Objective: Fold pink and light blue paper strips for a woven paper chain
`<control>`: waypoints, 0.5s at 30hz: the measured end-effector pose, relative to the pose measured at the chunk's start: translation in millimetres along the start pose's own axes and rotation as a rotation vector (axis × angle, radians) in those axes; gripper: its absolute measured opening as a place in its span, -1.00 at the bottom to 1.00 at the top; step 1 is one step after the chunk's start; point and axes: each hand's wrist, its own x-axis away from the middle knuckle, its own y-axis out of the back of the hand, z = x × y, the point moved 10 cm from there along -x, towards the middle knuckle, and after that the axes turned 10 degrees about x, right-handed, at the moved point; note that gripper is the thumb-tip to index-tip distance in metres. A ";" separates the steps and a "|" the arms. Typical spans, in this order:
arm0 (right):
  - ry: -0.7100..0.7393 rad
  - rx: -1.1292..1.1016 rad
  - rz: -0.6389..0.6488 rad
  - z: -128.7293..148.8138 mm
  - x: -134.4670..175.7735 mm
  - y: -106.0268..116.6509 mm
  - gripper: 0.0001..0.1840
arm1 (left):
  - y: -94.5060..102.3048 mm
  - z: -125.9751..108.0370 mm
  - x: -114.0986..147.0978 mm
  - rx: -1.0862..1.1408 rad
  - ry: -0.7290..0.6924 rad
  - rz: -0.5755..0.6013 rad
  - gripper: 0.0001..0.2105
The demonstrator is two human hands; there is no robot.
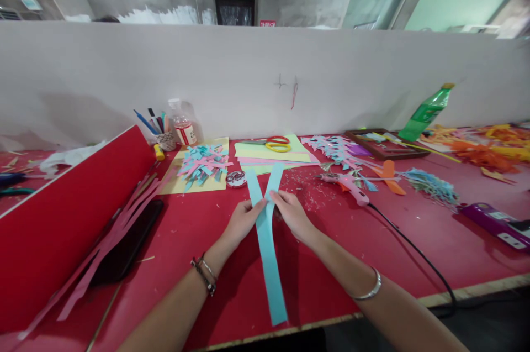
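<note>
Both my hands pinch light blue paper strips [270, 269] over the red table. The strips part into a V at the far end and lie together toward me. My left hand [245, 219] is closed, its thumb pressing on the left side of the paper. On the right side, the fingers of my right hand [292, 214] are closed on the paper near where the strips split. Just beyond the hands lie a small round tin [236, 178] and a stack of pastel paper sheets [248, 151] with yellow-handled scissors [278, 144] on top.
A pile of pink and blue paper bits [205, 164] sits on yellow paper. To the right are a pink glue gun [345, 185] with a black cord, a purple power strip [497, 224] and a tilted green bottle [428, 111]. At left, pink strips [120, 236] lie across a dark tray beside a red board [83, 219].
</note>
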 end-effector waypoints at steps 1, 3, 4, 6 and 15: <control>0.005 0.010 0.003 0.4 -0.3 0.0 -0.66 | -1.7 0.8 0.0 -0.010 0.002 0.013 -0.63; 0.015 0.040 0.056 1.4 -0.4 -5.2 -0.67 | -0.5 0.6 -0.8 -0.039 -0.018 0.005 -0.62; 0.019 0.055 0.091 1.8 0.0 -8.9 -0.67 | 1.9 -0.5 -1.5 -0.058 -0.037 -0.012 -0.61; 0.023 0.080 0.139 2.2 1.0 -14.1 -0.68 | 6.7 -2.4 -2.9 -0.088 -0.069 -0.044 -0.60; 0.026 0.088 0.077 -1.4 -0.8 -10.8 -0.67 | 10.5 7.1 -5.7 -0.016 -0.025 -0.073 -0.59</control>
